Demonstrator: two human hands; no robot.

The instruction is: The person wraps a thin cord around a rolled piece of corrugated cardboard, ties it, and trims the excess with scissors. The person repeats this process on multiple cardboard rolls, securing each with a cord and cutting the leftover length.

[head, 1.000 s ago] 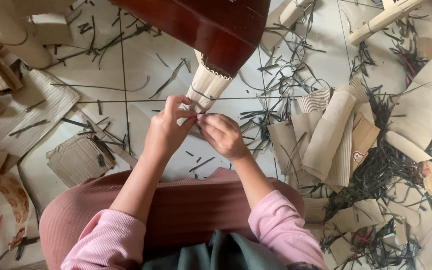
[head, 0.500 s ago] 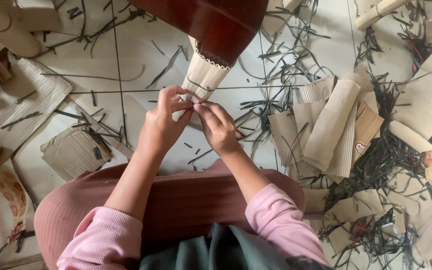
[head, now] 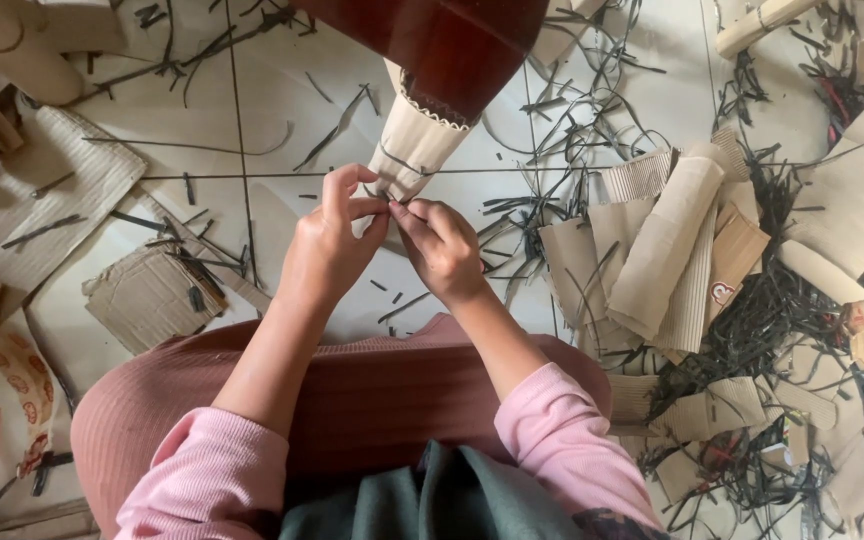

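Note:
A pale corrugated cardboard wrap (head: 414, 142) sits around the lower end of a dark red wooden leg (head: 452, 45). My left hand (head: 335, 235) and my right hand (head: 439, 245) meet at the wrap's lower edge, fingertips pinched together on it. Whether a thin dark strip also lies between the fingers I cannot tell. My forearms come out of pink sleeves, above my lap in ribbed pink cloth (head: 352, 390).
White floor tiles (head: 252, 110) are strewn with thin black strips. A pile of rolled and flat corrugated cardboard (head: 667, 250) lies to the right, with a dense tangle of black strips (head: 772, 320) beyond. Flat cardboard scraps (head: 152, 295) lie to the left.
Both hands stay pinched at the wrap's lower edge, with only small finger shifts. The view has drifted a little, so the wrap and the leg sit slightly lower in the frame.

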